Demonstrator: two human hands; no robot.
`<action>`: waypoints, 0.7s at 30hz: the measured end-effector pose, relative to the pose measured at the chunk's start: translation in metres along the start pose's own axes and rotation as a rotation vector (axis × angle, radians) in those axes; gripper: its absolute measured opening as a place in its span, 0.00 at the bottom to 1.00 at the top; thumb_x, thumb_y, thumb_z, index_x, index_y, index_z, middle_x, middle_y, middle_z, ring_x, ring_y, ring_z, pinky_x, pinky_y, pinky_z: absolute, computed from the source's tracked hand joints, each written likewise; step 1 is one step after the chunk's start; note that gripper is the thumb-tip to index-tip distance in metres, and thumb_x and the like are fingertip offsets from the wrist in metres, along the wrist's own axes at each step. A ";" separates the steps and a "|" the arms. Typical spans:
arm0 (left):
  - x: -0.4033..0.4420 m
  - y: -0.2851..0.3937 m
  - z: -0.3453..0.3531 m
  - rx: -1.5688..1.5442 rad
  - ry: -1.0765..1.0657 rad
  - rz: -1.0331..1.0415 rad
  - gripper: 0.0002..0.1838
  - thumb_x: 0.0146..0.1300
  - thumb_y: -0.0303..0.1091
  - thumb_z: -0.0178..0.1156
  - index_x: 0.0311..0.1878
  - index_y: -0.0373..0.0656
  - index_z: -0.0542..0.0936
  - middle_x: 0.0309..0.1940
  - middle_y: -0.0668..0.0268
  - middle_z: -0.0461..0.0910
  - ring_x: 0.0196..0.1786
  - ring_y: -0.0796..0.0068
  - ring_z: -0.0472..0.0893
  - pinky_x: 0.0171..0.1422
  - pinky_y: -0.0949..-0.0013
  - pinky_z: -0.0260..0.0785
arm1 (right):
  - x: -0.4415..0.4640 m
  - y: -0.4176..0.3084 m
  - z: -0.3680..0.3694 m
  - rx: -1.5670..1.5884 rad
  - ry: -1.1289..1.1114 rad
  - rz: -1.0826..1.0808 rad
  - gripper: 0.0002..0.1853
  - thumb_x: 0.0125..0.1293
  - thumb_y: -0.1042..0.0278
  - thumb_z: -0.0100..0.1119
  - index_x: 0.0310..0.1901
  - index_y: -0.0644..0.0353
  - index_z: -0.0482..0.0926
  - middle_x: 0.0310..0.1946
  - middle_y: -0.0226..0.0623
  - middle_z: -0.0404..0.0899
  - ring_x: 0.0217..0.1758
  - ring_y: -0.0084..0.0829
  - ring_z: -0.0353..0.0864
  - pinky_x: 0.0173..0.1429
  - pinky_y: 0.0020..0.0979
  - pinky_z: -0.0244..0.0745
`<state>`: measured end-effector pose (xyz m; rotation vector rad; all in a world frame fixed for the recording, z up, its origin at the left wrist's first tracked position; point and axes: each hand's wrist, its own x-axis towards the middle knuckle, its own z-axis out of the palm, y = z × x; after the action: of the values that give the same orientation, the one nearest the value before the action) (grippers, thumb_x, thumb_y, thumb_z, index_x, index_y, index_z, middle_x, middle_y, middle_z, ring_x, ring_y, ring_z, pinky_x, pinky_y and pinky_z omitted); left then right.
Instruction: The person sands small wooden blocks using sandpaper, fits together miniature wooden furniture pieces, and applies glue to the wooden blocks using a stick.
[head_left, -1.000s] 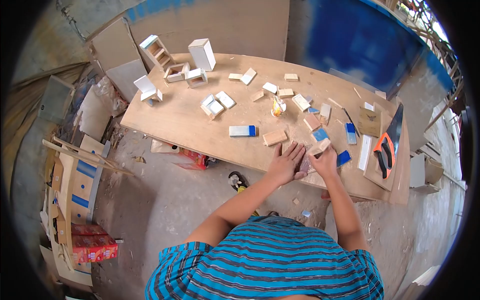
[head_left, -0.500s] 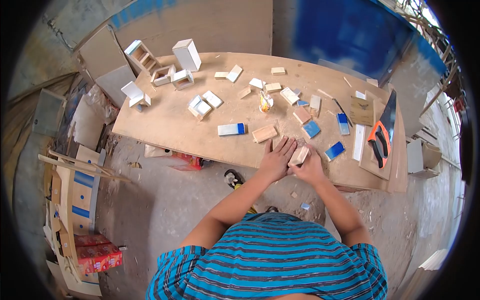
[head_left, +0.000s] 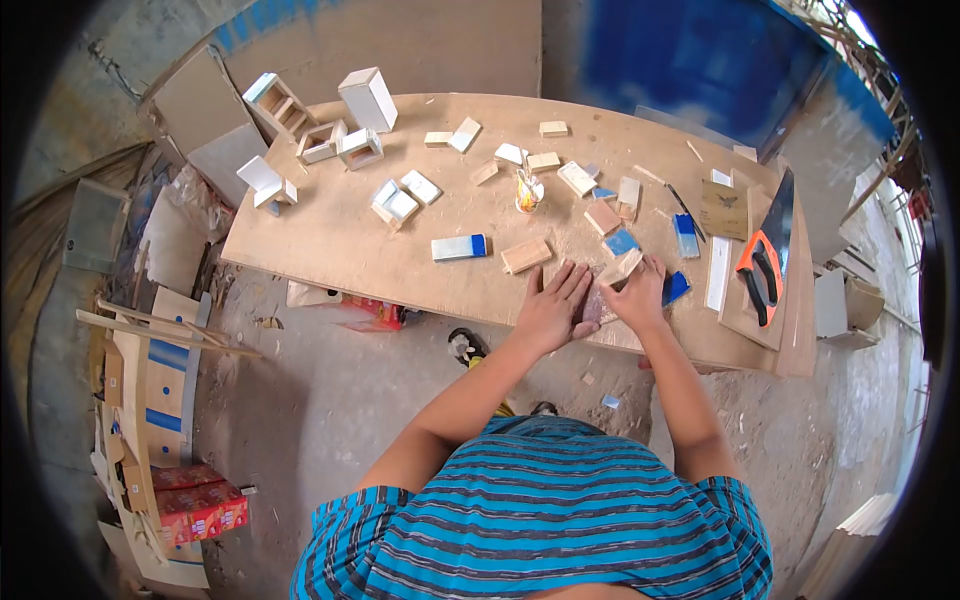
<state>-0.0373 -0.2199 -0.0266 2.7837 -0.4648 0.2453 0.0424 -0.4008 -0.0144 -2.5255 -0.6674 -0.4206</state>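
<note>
Fingers of left hand (head_left: 546,316) lie partly spread; at three o'clock, right hand (head_left: 638,297) pinches pale rectangular wooden block (head_left: 620,268), which a loose grip could drop.

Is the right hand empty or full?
Full: the right hand grips a small wooden block. You can see the block's pale top sticking out past the fingers.

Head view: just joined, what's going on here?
A person's right hand grips a small wooden block near the front edge of a table, while the left hand lies palm-down next to it. A plain block and a blue-ended block lie farther left. A handsaw rests at the table's right end, untouched.
</note>
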 end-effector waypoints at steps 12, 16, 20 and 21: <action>0.000 0.002 -0.007 -0.020 -0.020 -0.011 0.49 0.54 0.63 0.62 0.75 0.46 0.60 0.76 0.66 0.58 0.78 0.65 0.56 0.76 0.38 0.42 | -0.004 -0.013 -0.002 -0.016 0.093 0.039 0.30 0.44 0.56 0.72 0.47 0.65 0.75 0.37 0.48 0.79 0.48 0.48 0.76 0.63 0.49 0.62; 0.002 -0.001 0.001 0.071 -0.035 -0.009 0.49 0.54 0.62 0.62 0.75 0.46 0.60 0.76 0.66 0.57 0.78 0.66 0.55 0.76 0.38 0.42 | -0.028 -0.044 -0.018 0.203 -0.017 -0.114 0.26 0.44 0.58 0.72 0.44 0.63 0.75 0.38 0.50 0.79 0.48 0.49 0.77 0.60 0.50 0.63; -0.001 0.003 -0.004 -0.019 -0.023 -0.024 0.50 0.52 0.60 0.64 0.75 0.47 0.59 0.77 0.67 0.57 0.78 0.66 0.55 0.76 0.39 0.42 | -0.003 0.004 0.004 0.023 0.082 -0.033 0.27 0.47 0.50 0.68 0.42 0.63 0.77 0.36 0.49 0.78 0.45 0.52 0.76 0.58 0.51 0.63; 0.000 0.002 -0.006 -0.029 -0.017 -0.022 0.50 0.51 0.60 0.65 0.75 0.48 0.59 0.77 0.67 0.57 0.78 0.66 0.55 0.76 0.39 0.42 | -0.004 0.001 0.006 0.007 0.043 -0.058 0.27 0.47 0.49 0.68 0.43 0.63 0.76 0.36 0.49 0.78 0.44 0.52 0.76 0.58 0.51 0.63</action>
<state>-0.0386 -0.2203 -0.0205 2.7632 -0.4382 0.2091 0.0405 -0.4004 -0.0213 -2.4882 -0.7261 -0.4908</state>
